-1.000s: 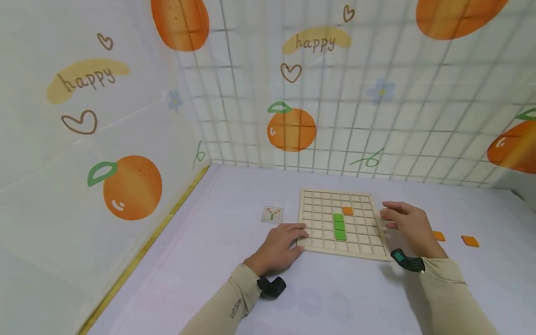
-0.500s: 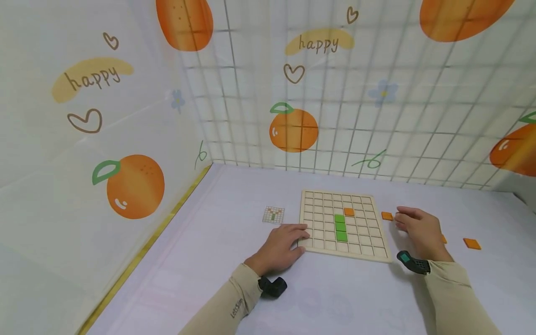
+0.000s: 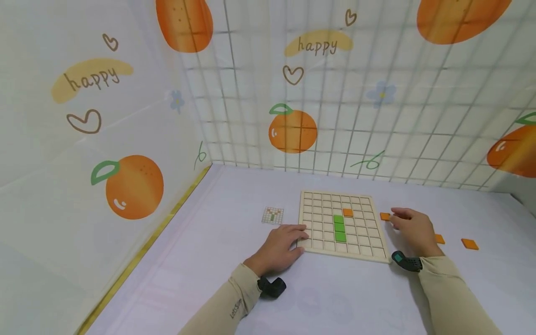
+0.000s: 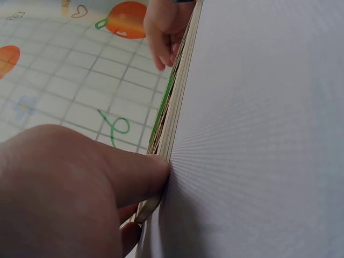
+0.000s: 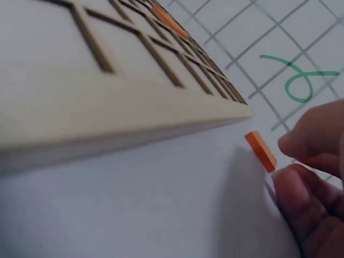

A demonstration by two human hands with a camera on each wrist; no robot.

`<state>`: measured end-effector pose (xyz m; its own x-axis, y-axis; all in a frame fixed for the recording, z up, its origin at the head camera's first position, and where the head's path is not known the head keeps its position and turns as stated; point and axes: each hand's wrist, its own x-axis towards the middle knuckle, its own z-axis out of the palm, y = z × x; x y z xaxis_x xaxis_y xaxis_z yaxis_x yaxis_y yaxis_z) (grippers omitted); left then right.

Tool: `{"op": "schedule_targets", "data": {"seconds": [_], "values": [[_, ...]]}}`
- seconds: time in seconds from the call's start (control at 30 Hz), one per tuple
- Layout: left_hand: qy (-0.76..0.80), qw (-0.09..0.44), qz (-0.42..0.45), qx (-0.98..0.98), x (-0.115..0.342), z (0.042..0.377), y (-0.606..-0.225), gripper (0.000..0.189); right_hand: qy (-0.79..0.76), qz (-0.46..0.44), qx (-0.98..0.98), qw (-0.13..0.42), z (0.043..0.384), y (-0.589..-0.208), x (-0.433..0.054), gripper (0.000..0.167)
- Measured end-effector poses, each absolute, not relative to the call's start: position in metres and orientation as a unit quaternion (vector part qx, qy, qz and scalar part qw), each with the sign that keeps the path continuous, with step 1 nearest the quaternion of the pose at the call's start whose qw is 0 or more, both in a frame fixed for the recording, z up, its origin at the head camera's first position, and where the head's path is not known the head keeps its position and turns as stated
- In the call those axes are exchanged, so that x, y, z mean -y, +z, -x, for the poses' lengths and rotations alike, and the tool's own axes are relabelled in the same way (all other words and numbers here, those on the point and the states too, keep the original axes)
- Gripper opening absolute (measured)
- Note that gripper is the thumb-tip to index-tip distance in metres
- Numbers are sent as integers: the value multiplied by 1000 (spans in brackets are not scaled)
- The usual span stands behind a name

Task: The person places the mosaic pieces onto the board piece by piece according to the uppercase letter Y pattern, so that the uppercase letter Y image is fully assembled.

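Observation:
A pale wooden grid board (image 3: 318, 242) bears several green tiles (image 3: 339, 227) in a column and one orange tile (image 3: 348, 212) at the column's upper right. My left hand (image 3: 279, 246) rests at the board's near left corner, fingers over the left edge. In the left wrist view its thumb (image 4: 142, 174) presses against the board's side. Right of the board, my right hand (image 3: 415, 230) reaches over a loose orange tile (image 3: 384, 217) on the table. In the right wrist view, thumb and index finger are parted, fingertips right beside that loose tile (image 5: 261, 151).
A small pattern card (image 3: 272, 215) lies left of the board. Two more orange tiles (image 3: 470, 244) lie right of the right hand, one partly hidden by the wrist. A printed cloth wall (image 3: 251, 116) with oranges stands behind the white table (image 3: 201, 242).
My right hand moved right, off the loose orange tile, then came back left to it. The left hand and the tiles on the board stay as they were.

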<state>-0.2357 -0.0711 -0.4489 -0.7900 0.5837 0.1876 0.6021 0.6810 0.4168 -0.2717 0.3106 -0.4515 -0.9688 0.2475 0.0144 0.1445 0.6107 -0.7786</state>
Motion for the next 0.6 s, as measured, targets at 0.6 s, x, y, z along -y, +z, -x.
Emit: {"op": "schedule_targets", "data": {"seconds": [0.6], "values": [[-234, 11, 321, 918, 71, 238, -452, 34, 326, 50, 944, 10, 279, -437, -307, 46]]}}
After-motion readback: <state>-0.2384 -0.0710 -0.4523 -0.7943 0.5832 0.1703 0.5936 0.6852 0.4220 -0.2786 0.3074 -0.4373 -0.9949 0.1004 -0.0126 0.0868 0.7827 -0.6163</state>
